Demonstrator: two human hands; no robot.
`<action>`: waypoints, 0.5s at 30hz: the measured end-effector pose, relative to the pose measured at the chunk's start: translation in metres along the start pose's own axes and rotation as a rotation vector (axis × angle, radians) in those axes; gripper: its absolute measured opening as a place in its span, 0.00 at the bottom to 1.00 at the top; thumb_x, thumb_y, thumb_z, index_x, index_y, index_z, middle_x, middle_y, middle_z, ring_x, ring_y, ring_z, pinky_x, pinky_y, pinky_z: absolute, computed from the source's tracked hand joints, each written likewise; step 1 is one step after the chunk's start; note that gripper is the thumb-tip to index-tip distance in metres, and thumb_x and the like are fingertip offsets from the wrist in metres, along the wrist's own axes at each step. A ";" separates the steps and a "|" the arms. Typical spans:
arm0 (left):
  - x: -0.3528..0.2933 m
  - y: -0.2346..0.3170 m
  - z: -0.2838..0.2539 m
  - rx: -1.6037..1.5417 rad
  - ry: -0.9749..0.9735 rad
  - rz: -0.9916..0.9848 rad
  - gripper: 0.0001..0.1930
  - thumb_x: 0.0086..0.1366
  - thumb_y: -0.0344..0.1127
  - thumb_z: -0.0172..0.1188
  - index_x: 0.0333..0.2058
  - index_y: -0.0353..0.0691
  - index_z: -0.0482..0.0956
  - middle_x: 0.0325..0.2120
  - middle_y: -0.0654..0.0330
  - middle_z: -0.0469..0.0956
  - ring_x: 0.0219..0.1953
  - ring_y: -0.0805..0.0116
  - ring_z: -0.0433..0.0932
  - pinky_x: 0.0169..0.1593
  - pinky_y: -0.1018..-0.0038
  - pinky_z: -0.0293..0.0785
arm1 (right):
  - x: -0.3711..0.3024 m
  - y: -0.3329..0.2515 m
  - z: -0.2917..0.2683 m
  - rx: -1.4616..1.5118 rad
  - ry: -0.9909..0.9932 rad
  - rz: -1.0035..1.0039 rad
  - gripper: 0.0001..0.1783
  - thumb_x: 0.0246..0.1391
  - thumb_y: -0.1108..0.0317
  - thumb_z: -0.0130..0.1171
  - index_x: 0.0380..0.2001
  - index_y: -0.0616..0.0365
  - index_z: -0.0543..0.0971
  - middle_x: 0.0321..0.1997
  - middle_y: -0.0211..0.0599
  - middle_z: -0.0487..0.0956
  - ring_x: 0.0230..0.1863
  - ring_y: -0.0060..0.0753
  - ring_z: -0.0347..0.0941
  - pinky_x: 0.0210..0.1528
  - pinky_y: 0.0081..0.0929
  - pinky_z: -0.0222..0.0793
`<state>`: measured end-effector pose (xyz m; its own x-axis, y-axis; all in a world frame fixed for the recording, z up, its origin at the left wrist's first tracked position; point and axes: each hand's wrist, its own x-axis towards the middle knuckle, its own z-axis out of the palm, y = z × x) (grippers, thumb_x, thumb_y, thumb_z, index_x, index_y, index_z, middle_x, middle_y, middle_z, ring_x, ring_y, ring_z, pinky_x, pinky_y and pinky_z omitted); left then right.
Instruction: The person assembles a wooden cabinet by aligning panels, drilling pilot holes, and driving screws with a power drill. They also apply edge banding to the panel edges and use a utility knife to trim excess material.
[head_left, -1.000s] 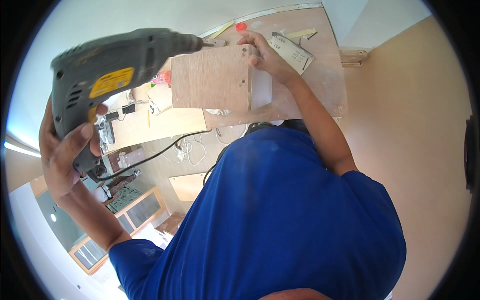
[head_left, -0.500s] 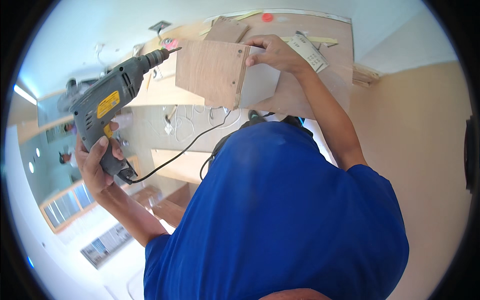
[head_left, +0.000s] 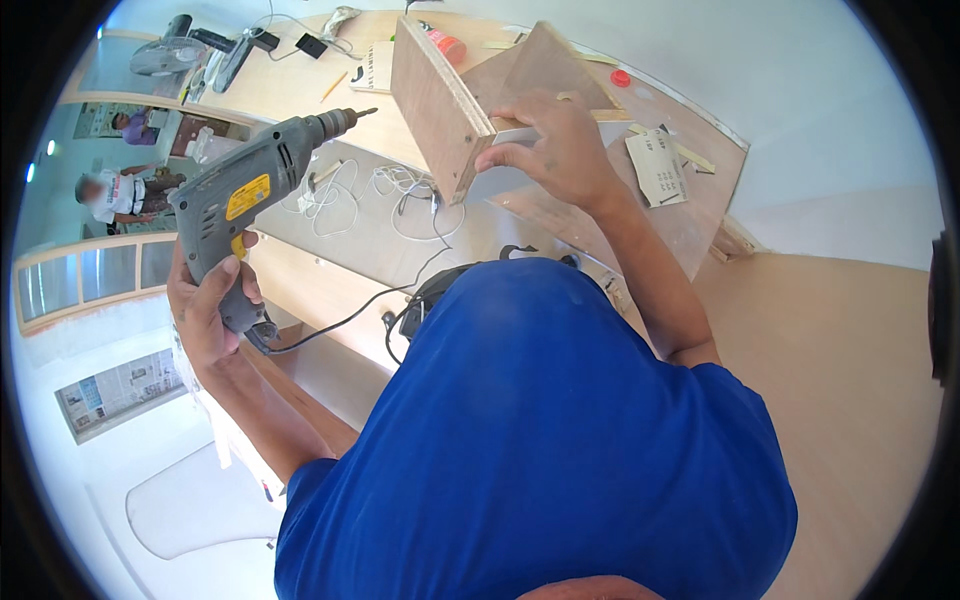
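My left hand (head_left: 213,305) is closed around the handle of a grey corded power drill (head_left: 245,190), a finger by its yellow trigger. The drill's bit points right and a little upward, toward a wooden box-like assembly (head_left: 440,115) and apart from it. My right hand (head_left: 555,150) grips the assembly's near edge, thumb in front and fingers over the top. One plywood panel stands at its left, and another angled panel (head_left: 555,75) rises behind my fingers. Small dark screw spots show on the near panel edge. The drill's black cord (head_left: 345,328) runs down toward my body.
A wooden worktop (head_left: 640,225) carries a torn piece of cardboard (head_left: 657,170), a red cap (head_left: 620,78), a red bottle-like item (head_left: 447,46) and a pencil (head_left: 334,87). White cables (head_left: 330,200) lie below. Two people (head_left: 125,195) are in the background at left, near a fan (head_left: 165,55).
The wooden assembly has turned, so its inner side and second panel now show. The drill has shifted slightly right and down, still in my left hand. The view has swung too.
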<state>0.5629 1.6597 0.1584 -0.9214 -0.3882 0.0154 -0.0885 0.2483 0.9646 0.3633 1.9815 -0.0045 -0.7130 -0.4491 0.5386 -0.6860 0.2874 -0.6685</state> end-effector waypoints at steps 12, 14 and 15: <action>0.001 -0.038 -0.057 -0.134 -0.105 0.041 0.31 0.56 0.28 0.65 0.58 0.23 0.66 0.42 0.37 0.80 0.22 0.68 0.79 0.25 0.77 0.76 | 0.001 -0.026 0.023 -0.275 0.155 -0.185 0.25 0.39 0.49 0.77 0.38 0.53 0.84 0.38 0.30 0.85 0.43 0.33 0.77 0.56 0.36 0.56; 0.007 -0.041 -0.059 -0.176 -0.165 0.076 0.32 0.56 0.28 0.66 0.58 0.23 0.66 0.42 0.36 0.79 0.21 0.67 0.79 0.25 0.77 0.76 | -0.004 -0.030 0.019 -0.251 0.180 -0.106 0.27 0.36 0.51 0.80 0.38 0.54 0.84 0.38 0.32 0.85 0.43 0.34 0.77 0.57 0.36 0.56; 0.010 -0.042 -0.059 -0.188 -0.161 0.073 0.34 0.55 0.31 0.69 0.57 0.22 0.66 0.42 0.36 0.79 0.20 0.66 0.79 0.23 0.77 0.76 | -0.009 -0.034 0.015 -0.234 0.206 -0.058 0.28 0.36 0.52 0.80 0.39 0.55 0.84 0.38 0.33 0.85 0.43 0.34 0.77 0.57 0.35 0.57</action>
<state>0.5798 1.5935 0.1335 -0.9725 -0.2251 0.0595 0.0388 0.0952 0.9947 0.3947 1.9631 0.0058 -0.6694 -0.2968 0.6810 -0.7245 0.4634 -0.5102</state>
